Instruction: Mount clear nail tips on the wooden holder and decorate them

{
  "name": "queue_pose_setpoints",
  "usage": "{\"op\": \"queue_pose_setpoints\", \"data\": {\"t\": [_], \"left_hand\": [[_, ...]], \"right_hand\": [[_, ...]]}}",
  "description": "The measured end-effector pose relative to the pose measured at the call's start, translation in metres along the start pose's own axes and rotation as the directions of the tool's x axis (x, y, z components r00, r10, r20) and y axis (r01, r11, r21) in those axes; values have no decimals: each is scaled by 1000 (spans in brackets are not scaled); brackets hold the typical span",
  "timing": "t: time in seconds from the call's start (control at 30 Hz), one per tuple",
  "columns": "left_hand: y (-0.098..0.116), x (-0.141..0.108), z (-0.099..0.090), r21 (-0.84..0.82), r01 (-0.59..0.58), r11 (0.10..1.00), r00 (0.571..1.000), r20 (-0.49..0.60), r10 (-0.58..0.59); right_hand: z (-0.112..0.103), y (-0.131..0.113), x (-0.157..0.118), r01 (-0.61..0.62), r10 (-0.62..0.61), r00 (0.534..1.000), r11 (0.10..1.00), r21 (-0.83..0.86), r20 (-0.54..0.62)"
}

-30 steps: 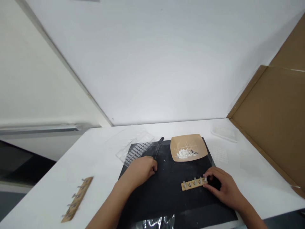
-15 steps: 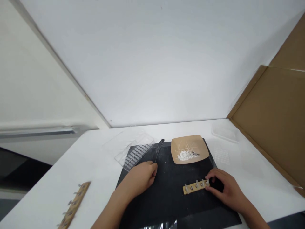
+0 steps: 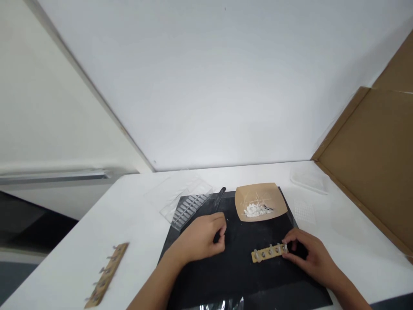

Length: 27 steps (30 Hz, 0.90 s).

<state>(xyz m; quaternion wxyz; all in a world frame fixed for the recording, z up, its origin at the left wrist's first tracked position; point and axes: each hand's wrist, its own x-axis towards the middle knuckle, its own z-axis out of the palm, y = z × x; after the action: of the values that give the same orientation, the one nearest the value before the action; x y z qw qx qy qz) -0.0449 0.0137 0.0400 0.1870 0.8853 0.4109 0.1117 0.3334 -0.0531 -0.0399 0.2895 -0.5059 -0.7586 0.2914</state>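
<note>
My left hand (image 3: 204,237) is over the dark mat (image 3: 235,275), its thumb and fingers curled into a pinch. Whatever may be between those fingertips is too small to see. Just behind it lies a slim black tool (image 3: 220,198), its lower end hidden by the hand. My right hand (image 3: 305,254) has thumb and forefinger closed on the right end of a short yellowish strip (image 3: 267,254). Several small clear pieces, like false nail tips, and dark round studs stand along this strip. Beyond it is a tan paper tray (image 3: 243,196) holding white bits and thin sticks.
At the mat's back left lies a clear plastic sheet (image 3: 190,206) with rows of nail-shaped pieces. A second studded strip (image 3: 108,275) lies on the white table at left. A clear lid (image 3: 309,181) and a cardboard wall (image 3: 371,172) stand at right. Shiny plastic (image 3: 222,305) lies in front.
My left hand has moved right, away from the black tool towards the strip. My right hand stays at the strip's end. The whole view has shifted slightly.
</note>
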Motion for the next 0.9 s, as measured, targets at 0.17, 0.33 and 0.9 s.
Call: {"op": "queue_pose_setpoints", "data": {"t": [0.17,0.33,0.9], "left_hand": [[6,7,17,-8,-79,997,993,-85,78],[9,14,33,28,-100,995,992,-75,101],[8,22,39,74,-221,972,917,-324,233]], "right_hand": [[2,1,2,1,-1,999,1000,-14,52],[-5,-9,8,79,-71,989,995,-61,126],[-49,-20,99,611,-689,640,725,-317,-340]]}}
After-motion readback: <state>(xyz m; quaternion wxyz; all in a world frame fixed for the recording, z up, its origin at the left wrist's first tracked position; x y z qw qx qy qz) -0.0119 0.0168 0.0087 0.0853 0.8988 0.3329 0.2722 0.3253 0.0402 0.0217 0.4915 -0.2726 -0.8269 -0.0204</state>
